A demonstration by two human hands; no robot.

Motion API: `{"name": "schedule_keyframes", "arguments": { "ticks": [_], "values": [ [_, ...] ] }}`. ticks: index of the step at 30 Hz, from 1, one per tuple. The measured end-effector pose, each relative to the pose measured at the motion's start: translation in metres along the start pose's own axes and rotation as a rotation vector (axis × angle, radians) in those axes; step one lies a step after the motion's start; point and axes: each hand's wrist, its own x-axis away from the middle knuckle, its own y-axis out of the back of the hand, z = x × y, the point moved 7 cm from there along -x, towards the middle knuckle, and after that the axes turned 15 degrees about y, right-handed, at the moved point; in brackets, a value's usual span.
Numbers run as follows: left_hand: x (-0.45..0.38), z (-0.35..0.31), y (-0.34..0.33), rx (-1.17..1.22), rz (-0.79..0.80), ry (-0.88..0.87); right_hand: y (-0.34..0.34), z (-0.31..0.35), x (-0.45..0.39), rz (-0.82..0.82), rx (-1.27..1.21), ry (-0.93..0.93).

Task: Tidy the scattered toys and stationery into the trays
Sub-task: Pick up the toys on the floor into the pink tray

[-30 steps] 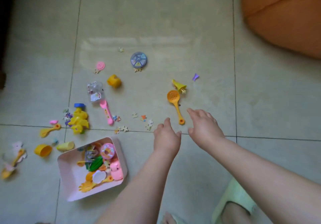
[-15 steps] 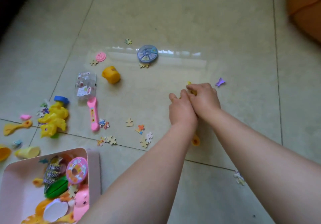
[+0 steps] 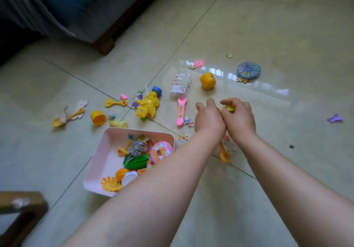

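Hands have lifted since half a second ago: right hand (image 3: pixel 239 118) now pinches a small yellow toy (image 3: pixel 229 107), left hand (image 3: pixel 209 119) curls around the orange spoon (image 3: pixel 224 153), whose handle hangs below. Pink tray (image 3: pixel 99 162) lies on the floor (image 3: pixel 268 35), left of the forearms. No legible writing.

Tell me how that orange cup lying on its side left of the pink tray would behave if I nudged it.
The orange cup lies on its side on smooth, glossy tile, so it would probably roll, likely curving since one end looks wider. It looks like hollow plastic, so probably light and easily sent skidding. Pinching its open rim may be steadier than pushing.
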Motion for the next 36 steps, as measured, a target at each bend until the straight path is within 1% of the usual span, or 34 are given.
{"name": "schedule_keyframes", "arguments": {
  "ticks": [2,5,9,10,13,14,15,17,18,21,22,24,26,28,30,33,36],
  "values": [
    [-0.005,0.044,0.034,-0.016,-0.046,0.01,-0.04,0.032,0.02,0.073,-0.086,0.061],
    [-0.006,0.1,0.073,-0.013,-0.059,0.043,-0.079,0.07,0.047,0.148,-0.19,0.119],
    [-0.001,0.169,0.1,-0.04,-0.111,0.189,-0.122,0.099,0.07,0.308,-0.238,0.18],
    [0.0,0.186,0.103,-0.057,-0.115,0.23,-0.132,0.102,0.076,0.368,-0.23,0.191],
    [0.003,0.227,0.102,-0.067,-0.048,0.404,-0.152,0.103,0.094,0.542,-0.138,0.224],
    [0.004,0.236,0.102,-0.097,-0.044,0.448,-0.153,0.101,0.098,0.568,-0.107,0.229],
    [0.004,0.24,0.104,-0.139,-0.065,0.469,-0.149,0.098,0.098,0.557,-0.088,0.231],
    [0.0,0.233,0.109,-0.191,-0.134,0.436,-0.134,0.093,0.091,0.458,-0.068,0.238],
    [-0.002,0.223,0.111,-0.205,-0.174,0.386,-0.126,0.088,0.085,0.394,-0.05,0.243],
    [-0.01,0.176,0.104,-0.288,-0.289,0.14,-0.098,0.057,0.069,0.266,0.006,0.184],
    [-0.012,0.156,0.095,-0.312,-0.299,0.051,-0.089,0.041,0.065,0.25,0.032,0.147],
    [-0.014,0.119,0.07,-0.391,-0.257,-0.099,-0.07,0.012,0.058,0.223,0.095,0.088],
    [-0.013,0.092,0.043,-0.519,-0.2,-0.194,-0.053,-0.011,0.052,0.211,0.132,0.032],
    [-0.016,0.08,0.021,-0.647,-0.177,-0.205,-0.047,-0.025,0.047,0.237,0.118,-0.012],
    [-0.025,0.084,0.01,-0.725,-0.169,-0.153,-0.057,-0.026,0.044,0.321,0.114,-0.002],
    [-0.04,0.098,0.004,-0.75,-0.148,-0.067,-0.087,-0.017,0.043,0.484,0.188,0.082],
    [-0.049,0.102,-0.001,-0.712,-0.13,-0.036,-0.108,-0.013,0.043,0.539,0.287,0.129]
  ]
}}
